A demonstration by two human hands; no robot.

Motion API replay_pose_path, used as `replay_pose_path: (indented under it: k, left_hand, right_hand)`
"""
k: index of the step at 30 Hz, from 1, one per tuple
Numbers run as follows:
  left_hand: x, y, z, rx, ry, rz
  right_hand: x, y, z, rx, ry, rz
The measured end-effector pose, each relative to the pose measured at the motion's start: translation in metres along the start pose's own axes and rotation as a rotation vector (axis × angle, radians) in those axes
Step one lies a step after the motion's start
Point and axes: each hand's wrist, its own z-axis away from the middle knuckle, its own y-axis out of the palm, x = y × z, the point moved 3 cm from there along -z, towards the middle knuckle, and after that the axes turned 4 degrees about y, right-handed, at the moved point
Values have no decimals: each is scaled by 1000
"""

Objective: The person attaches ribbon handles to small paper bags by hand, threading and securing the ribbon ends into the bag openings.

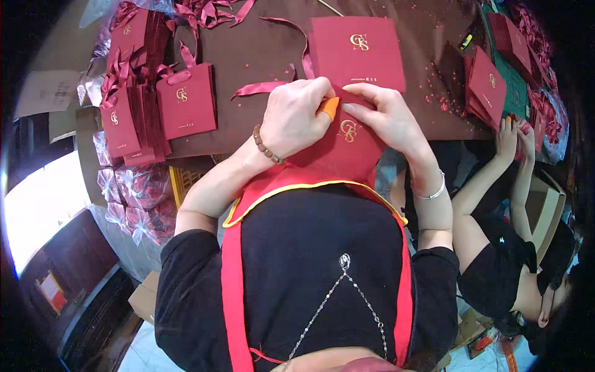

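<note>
A dark red paper bag (356, 152) with a gold emblem lies flat at the table's near edge, against my red apron (279, 186) with its yellow trim. My left hand (294, 118) is closed at the bag's upper edge, an orange cover on its thumb. Between thumb and fingers my right hand (387, 111) pinches the same edge at the right. Whether a ribbon is in my fingers is hidden. A loose dark red ribbon (263, 90) trails out beside my left hand. Just beyond both hands lies another flat red bag (356, 53).
Finished-looking red bags with ribbon handles (186, 102) stand in a cluster at the left of the brown table (260, 53). More red bags (486, 87) lie at the right, where a co-worker's hands (511, 139) work. A yellow-black cutter (466, 41) and red scraps (446, 102) lie nearby.
</note>
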Motion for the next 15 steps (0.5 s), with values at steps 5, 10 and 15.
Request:
replay_pose_path:
  k: [5, 10, 15]
  left_hand:
    - [0, 4, 1, -54, 95, -43]
    - [0, 2, 6, -68, 155, -11]
    - [4, 4, 4, -79, -66, 233]
  right_hand:
    - [-2, 3, 1, -4, -37, 67]
    - [-5, 2, 0, 41, -2, -116]
    - [-7, 1, 1, 40, -27, -118]
